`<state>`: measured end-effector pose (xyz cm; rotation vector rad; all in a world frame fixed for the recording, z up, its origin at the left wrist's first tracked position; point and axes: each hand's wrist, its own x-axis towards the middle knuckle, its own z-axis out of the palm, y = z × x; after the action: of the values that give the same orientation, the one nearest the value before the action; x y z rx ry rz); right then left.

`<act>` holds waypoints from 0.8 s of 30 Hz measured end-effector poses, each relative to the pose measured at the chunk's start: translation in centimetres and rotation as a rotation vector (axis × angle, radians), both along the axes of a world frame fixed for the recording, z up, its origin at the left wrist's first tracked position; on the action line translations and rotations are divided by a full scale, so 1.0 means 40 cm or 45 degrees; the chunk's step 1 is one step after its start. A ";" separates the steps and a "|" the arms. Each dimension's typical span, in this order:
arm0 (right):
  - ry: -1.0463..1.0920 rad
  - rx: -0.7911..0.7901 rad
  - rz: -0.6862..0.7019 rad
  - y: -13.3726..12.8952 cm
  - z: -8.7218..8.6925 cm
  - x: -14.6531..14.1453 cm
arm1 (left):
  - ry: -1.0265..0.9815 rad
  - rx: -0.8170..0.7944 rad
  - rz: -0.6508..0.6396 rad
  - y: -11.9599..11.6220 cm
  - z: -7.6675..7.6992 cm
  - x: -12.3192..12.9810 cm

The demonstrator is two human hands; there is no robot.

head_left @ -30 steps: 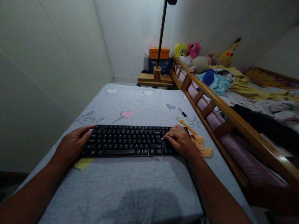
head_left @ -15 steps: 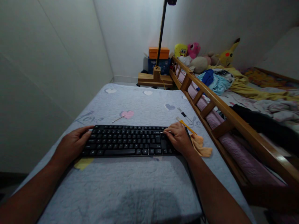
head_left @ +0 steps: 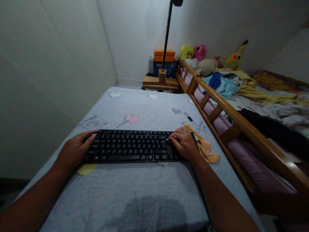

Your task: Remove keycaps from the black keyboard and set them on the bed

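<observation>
Pinching the cotton swab [head_left: 168,139] in my right hand [head_left: 185,143], left hand [head_left: 74,149] clasping the nine-o'clock end of the keyboard [head_left: 124,158], dead ahead at twelve; light, angled strokes should reach between keys [head_left: 130,146] without snagging.

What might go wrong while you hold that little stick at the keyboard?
The swab in the right hand is thin, so its tip might snag between keys on the keyboard. The cable runs beside the right forearm, so an arm movement might tug it.
</observation>
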<state>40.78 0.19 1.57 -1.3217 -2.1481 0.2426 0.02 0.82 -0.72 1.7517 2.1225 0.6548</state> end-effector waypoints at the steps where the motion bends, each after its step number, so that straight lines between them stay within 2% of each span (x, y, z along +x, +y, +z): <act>1: 0.003 0.001 0.002 0.000 0.000 0.000 | -0.002 0.005 0.000 0.000 -0.001 -0.001; 17: 0.015 0.030 -0.050 0.006 -0.011 0.041 | -0.009 0.013 -0.010 0.000 -0.002 -0.001; 24: 0.045 0.006 -0.019 0.002 -0.010 0.028 | -0.007 -0.009 0.005 -0.001 0.000 0.002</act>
<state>41.89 0.25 1.15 -1.3209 -2.1075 0.2530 0.09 0.76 -0.72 1.7401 2.1227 0.6519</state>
